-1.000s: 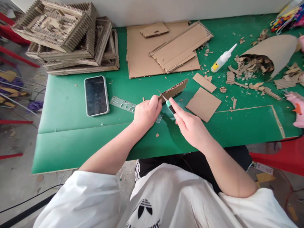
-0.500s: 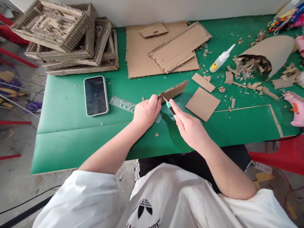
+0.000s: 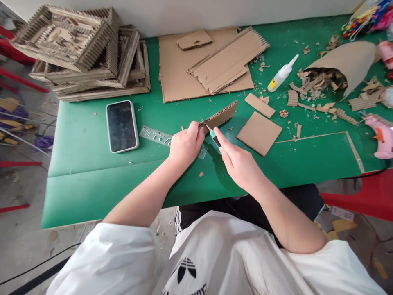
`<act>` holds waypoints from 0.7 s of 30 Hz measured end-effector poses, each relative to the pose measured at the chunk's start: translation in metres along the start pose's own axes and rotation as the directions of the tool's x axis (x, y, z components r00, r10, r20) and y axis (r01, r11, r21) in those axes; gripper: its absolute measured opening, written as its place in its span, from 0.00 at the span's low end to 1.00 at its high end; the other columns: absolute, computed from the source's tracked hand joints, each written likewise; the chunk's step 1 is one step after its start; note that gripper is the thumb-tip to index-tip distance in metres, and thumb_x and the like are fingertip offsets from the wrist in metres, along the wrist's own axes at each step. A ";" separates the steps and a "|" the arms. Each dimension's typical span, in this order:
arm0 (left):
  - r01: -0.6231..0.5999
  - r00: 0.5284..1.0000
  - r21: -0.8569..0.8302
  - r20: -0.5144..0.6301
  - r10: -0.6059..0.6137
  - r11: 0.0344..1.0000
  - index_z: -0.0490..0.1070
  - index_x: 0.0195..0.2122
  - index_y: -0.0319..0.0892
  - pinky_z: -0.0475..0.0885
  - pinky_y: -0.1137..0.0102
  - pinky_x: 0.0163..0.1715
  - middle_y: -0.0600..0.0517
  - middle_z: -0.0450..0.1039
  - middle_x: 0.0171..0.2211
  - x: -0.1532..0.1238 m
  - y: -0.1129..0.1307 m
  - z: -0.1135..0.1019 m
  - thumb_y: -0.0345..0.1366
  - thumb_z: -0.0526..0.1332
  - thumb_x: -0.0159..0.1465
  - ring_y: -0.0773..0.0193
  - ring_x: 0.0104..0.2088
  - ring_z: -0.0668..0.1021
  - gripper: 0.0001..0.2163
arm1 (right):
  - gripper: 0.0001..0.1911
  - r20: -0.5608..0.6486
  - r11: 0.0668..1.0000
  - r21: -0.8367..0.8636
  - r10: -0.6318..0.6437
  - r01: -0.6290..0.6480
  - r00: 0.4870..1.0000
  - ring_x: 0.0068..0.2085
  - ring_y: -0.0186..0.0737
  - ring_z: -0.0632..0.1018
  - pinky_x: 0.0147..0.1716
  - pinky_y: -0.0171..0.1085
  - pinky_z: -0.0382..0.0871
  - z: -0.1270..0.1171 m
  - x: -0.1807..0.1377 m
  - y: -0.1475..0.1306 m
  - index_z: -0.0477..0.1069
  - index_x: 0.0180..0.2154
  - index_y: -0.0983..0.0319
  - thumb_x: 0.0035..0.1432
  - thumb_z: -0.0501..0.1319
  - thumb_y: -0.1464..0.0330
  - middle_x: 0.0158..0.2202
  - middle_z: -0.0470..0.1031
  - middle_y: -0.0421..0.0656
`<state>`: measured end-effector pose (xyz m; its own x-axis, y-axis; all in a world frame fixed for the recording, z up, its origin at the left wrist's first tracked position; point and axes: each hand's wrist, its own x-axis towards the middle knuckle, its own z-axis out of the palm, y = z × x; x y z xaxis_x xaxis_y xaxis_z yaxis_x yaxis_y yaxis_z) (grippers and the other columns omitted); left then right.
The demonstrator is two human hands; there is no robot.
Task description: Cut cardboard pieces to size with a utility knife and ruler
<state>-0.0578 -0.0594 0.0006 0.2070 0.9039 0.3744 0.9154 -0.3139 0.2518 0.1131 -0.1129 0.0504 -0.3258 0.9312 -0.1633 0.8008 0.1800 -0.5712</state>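
Note:
My left hand (image 3: 186,144) grips one end of a cardboard piece (image 3: 221,116), which stands on edge with its corrugated side facing up. In my right hand (image 3: 241,162) is a craft knife (image 3: 215,137) with a green and black handle. Its thin blade meets the cardboard's upper edge close to my left fingers. Under my left hand lies a clear plastic ruler (image 3: 156,135), its middle hidden. A square cardboard piece (image 3: 259,133) and a narrow cardboard strip (image 3: 259,105) lie flat to the right.
Stacked corrugated cardboard frames (image 3: 89,61) stand at the back left, with a phone (image 3: 122,126) in front. Cardboard sheets (image 3: 175,82) lie at the back. To the right are a glue bottle (image 3: 281,76), a cardboard tube (image 3: 346,61) with scraps, and a pink glue gun (image 3: 382,137).
The whole view has shifted slightly. The knife blade stays at the cardboard's upper edge, and both hands keep their grips with little visible movement.

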 end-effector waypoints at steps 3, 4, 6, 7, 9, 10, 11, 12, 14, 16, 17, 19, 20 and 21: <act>0.010 1.000 -0.020 0.021 -0.010 1.000 0.64 0.30 0.42 0.56 0.74 0.19 0.53 0.66 0.17 0.000 0.000 0.001 0.41 0.45 0.67 0.68 0.17 0.68 0.14 | 0.27 0.004 1.000 -0.011 0.007 -0.007 1.000 0.30 0.36 0.73 0.32 0.33 0.67 0.001 0.000 0.001 0.43 0.66 0.55 0.66 0.41 0.66 0.32 0.73 0.43; 0.008 1.000 -0.017 0.029 -0.007 1.000 0.64 0.30 0.41 0.56 0.74 0.19 0.53 0.67 0.17 0.000 0.000 0.001 0.41 0.45 0.67 0.67 0.17 0.69 0.14 | 0.27 0.004 0.999 -0.029 0.013 -0.013 1.000 0.30 0.37 0.74 0.32 0.34 0.67 0.002 0.000 0.001 0.43 0.66 0.56 0.67 0.41 0.66 0.33 0.73 0.43; 0.012 0.999 -0.010 0.038 -0.012 1.000 0.64 0.30 0.41 0.56 0.73 0.19 0.52 0.67 0.18 -0.001 0.001 0.001 0.41 0.44 0.67 0.66 0.17 0.69 0.15 | 0.27 0.015 0.997 -0.074 0.026 -0.025 1.000 0.31 0.38 0.74 0.31 0.34 0.67 0.004 0.003 0.000 0.42 0.66 0.56 0.67 0.40 0.66 0.34 0.74 0.44; 0.021 0.999 -0.008 0.038 -0.021 1.000 0.64 0.31 0.41 0.56 0.72 0.19 0.52 0.67 0.18 -0.001 0.001 0.001 0.42 0.43 0.68 0.66 0.17 0.69 0.15 | 0.27 0.024 0.995 -0.091 0.030 -0.027 0.999 0.31 0.38 0.75 0.31 0.34 0.67 0.005 0.005 0.000 0.42 0.66 0.56 0.67 0.40 0.66 0.34 0.74 0.45; 0.039 0.999 -0.010 0.034 -0.038 0.999 0.63 0.31 0.42 0.56 0.72 0.19 0.52 0.66 0.18 0.000 0.001 0.000 0.42 0.43 0.68 0.65 0.17 0.69 0.15 | 0.27 0.035 0.994 -0.108 0.032 -0.028 0.999 0.31 0.39 0.75 0.31 0.34 0.67 0.007 0.007 0.000 0.41 0.66 0.55 0.67 0.40 0.66 0.35 0.74 0.45; 0.042 0.999 -0.014 0.034 -0.041 0.999 0.63 0.31 0.42 0.56 0.73 0.19 0.53 0.66 0.18 0.000 0.001 0.000 0.42 0.43 0.68 0.66 0.17 0.69 0.15 | 0.27 0.034 0.993 -0.110 0.034 -0.030 0.999 0.32 0.39 0.76 0.31 0.34 0.67 0.008 0.007 0.000 0.41 0.66 0.55 0.67 0.40 0.66 0.36 0.74 0.45; 0.042 0.999 -0.018 0.033 -0.041 0.999 0.63 0.31 0.42 0.56 0.73 0.19 0.53 0.66 0.18 0.000 0.001 0.000 0.42 0.43 0.68 0.66 0.17 0.69 0.15 | 0.27 0.032 0.993 -0.112 0.038 -0.035 0.999 0.32 0.39 0.76 0.31 0.34 0.67 0.008 0.006 0.001 0.41 0.66 0.55 0.67 0.40 0.65 0.36 0.75 0.45; 0.039 0.999 -0.022 0.033 -0.038 0.999 0.63 0.31 0.42 0.56 0.73 0.19 0.53 0.66 0.18 0.000 0.001 0.000 0.42 0.44 0.67 0.67 0.17 0.69 0.14 | 0.27 0.028 0.993 -0.115 0.044 -0.040 0.999 0.33 0.40 0.76 0.31 0.34 0.67 0.009 0.005 0.001 0.41 0.66 0.54 0.67 0.40 0.65 0.36 0.75 0.45; 0.040 0.999 -0.033 0.032 -0.039 0.999 0.63 0.31 0.42 0.56 0.74 0.19 0.54 0.67 0.18 0.000 0.000 -0.001 0.42 0.45 0.67 0.67 0.18 0.69 0.13 | 0.27 0.023 0.991 -0.123 0.054 -0.051 0.998 0.33 0.40 0.76 0.30 0.34 0.66 0.009 0.004 0.001 0.41 0.66 0.54 0.67 0.40 0.65 0.36 0.75 0.45; 0.048 0.998 -0.041 0.032 -0.047 0.998 0.63 0.31 0.42 0.58 0.74 0.20 0.54 0.67 0.18 0.000 -0.001 -0.001 0.42 0.46 0.67 0.67 0.18 0.70 0.13 | 0.27 0.033 0.991 -0.124 0.057 -0.053 0.998 0.33 0.39 0.76 0.30 0.34 0.66 0.008 0.004 0.002 0.41 0.66 0.54 0.67 0.40 0.65 0.36 0.75 0.45; 0.054 0.998 -0.041 0.036 -0.053 0.998 0.64 0.32 0.43 0.59 0.74 0.20 0.54 0.68 0.18 -0.001 -0.002 -0.001 0.43 0.47 0.67 0.67 0.18 0.70 0.13 | 0.27 0.040 0.992 -0.119 0.055 -0.050 0.998 0.32 0.39 0.76 0.30 0.34 0.66 0.007 0.004 0.002 0.41 0.66 0.55 0.67 0.40 0.65 0.36 0.75 0.45; 0.071 0.996 -0.033 0.050 -0.069 0.997 0.64 0.32 0.43 0.60 0.74 0.20 0.54 0.68 0.18 -0.001 -0.003 0.000 0.43 0.49 0.65 0.66 0.19 0.71 0.11 | 0.27 0.047 0.994 -0.106 0.043 -0.038 0.998 0.32 0.39 0.75 0.31 0.34 0.66 0.006 0.005 0.002 0.41 0.66 0.55 0.67 0.40 0.65 0.34 0.74 0.44; 0.081 0.995 -0.025 0.060 -0.079 0.996 0.64 0.33 0.43 0.60 0.74 0.20 0.54 0.68 0.18 -0.001 -0.003 0.000 0.43 0.51 0.63 0.66 0.19 0.71 0.10 | 0.27 0.047 0.994 -0.102 0.037 -0.032 0.998 0.32 0.38 0.75 0.30 0.34 0.65 0.006 0.005 0.003 0.40 0.66 0.56 0.67 0.40 0.65 0.34 0.74 0.44; 0.093 0.993 -0.016 0.068 -0.092 0.996 0.65 0.33 0.43 0.60 0.74 0.20 0.54 0.69 0.18 -0.001 -0.003 0.001 0.42 0.53 0.62 0.65 0.19 0.72 0.09 | 0.27 0.046 0.994 -0.102 0.032 -0.028 0.998 0.31 0.38 0.75 0.30 0.34 0.65 0.006 0.005 0.003 0.40 0.66 0.56 0.67 0.40 0.65 0.33 0.74 0.43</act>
<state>-0.0603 -0.0595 -0.0013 0.1452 0.9465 0.2883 0.9250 -0.2333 0.2999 0.1106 -0.1093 0.0426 -0.3223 0.9212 -0.2181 0.8565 0.1856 -0.4817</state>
